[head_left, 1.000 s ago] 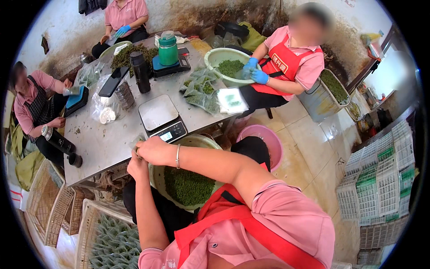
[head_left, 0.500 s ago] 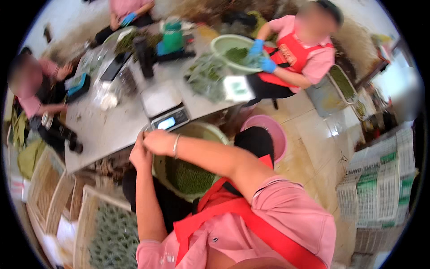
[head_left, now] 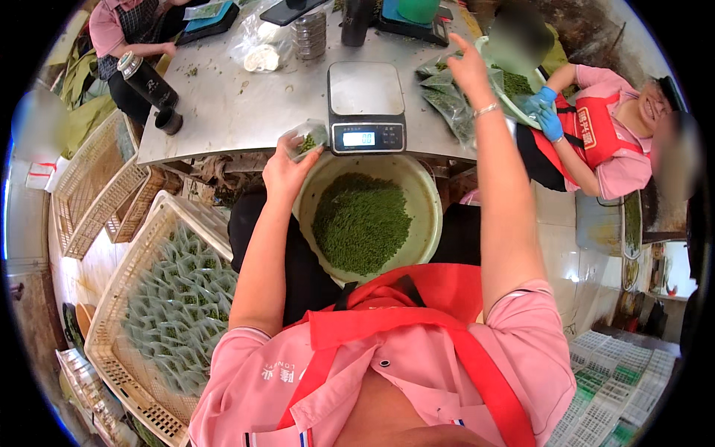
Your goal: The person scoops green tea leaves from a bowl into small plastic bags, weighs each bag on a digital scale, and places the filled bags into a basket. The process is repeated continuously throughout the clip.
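Note:
Just left of the scale, my left hand [head_left: 285,170] is closed on the top of a small clear plastic bag [head_left: 310,136] with some green bits in it. My right hand [head_left: 471,73] is raised over the right part of the table with the index finger stretched out. It appears to hold nothing. Filled clear bags of green stuff [head_left: 447,97] lie beside and below that hand. Between my hands stands a digital scale [head_left: 366,91] with a bare pan and a lit display. Below it, between my knees, a pale round basin [head_left: 432,223] holds small green granules [head_left: 361,223].
A cream plastic crate [head_left: 112,328] at my left holds many small filled bags [head_left: 179,305]. A dark flask [head_left: 149,82] and a jar [head_left: 309,36] stand on the metal table [head_left: 223,112]. A gloved co-worker [head_left: 596,138] sits at the right by a green basin. Another person sits far left.
My hands, close together by the scale before, are now apart: the left beside the scale with the bag, the right reaching far right. The view has turned and shifted, showing more of the crate.

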The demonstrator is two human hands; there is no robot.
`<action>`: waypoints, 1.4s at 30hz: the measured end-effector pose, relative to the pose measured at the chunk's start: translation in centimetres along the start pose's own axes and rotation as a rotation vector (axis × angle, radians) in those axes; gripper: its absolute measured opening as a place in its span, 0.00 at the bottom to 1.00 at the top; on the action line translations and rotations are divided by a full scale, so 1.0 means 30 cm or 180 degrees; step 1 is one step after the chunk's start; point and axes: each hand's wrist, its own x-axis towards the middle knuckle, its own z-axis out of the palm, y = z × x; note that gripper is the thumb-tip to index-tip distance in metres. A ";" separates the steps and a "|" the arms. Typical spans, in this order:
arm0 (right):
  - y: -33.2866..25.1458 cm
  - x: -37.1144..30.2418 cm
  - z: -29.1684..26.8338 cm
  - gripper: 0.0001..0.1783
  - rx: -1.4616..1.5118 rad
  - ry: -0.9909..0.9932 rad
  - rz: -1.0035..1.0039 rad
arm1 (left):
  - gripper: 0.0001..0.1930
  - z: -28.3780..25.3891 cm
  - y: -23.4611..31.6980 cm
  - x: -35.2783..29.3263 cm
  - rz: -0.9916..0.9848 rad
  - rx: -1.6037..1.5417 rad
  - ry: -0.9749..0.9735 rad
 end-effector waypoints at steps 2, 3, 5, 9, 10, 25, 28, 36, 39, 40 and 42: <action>0.113 0.089 0.050 0.27 -0.0296 -0.1177 0.0524 | 0.35 -0.015 0.019 -0.007 0.0033 0.0058 -0.0007; 0.174 0.112 0.056 0.27 -0.0509 -0.1595 0.0485 | 0.35 -0.012 0.027 -0.003 0.0039 -0.0002 -0.0039; 0.230 0.146 0.098 0.18 -0.0708 -0.1862 0.0557 | 0.35 -0.001 -0.011 0.011 -0.0017 -0.0307 -0.0053; 0.145 0.131 0.099 0.16 -0.0419 -0.0757 0.0186 | 0.38 -0.005 -0.010 0.004 -0.0055 -0.0310 -0.0079; -0.002 0.043 0.070 0.16 0.0549 -0.0260 0.0692 | 0.38 -0.011 -0.047 0.000 -0.0138 -0.0444 -0.0017; -0.447 -0.914 0.080 0.17 0.1470 -0.1862 -0.0179 | 0.21 -0.553 -0.151 -0.428 0.0238 -0.1416 0.1461; -0.459 -1.178 0.196 0.19 0.0983 -0.3255 -0.0543 | 0.21 -0.784 -0.274 -0.621 -0.0269 -0.0408 0.2074; -0.415 -1.443 0.265 0.15 0.0204 -0.4121 -0.1133 | 0.31 -1.435 -0.585 -1.238 -0.1978 0.2458 0.3566; -0.348 -1.427 0.258 0.14 0.0485 -0.3989 -0.0807 | 0.33 -1.576 -0.870 -1.348 -0.2763 0.2385 0.3595; -0.293 -1.437 0.273 0.13 0.0594 -0.3818 -0.0651 | 0.33 -1.573 -0.936 -1.330 -0.2725 0.2534 0.3592; -0.290 -1.415 0.278 0.12 0.0980 -0.3981 0.0102 | 0.33 -1.638 -1.173 -1.415 -0.2979 0.2018 0.3048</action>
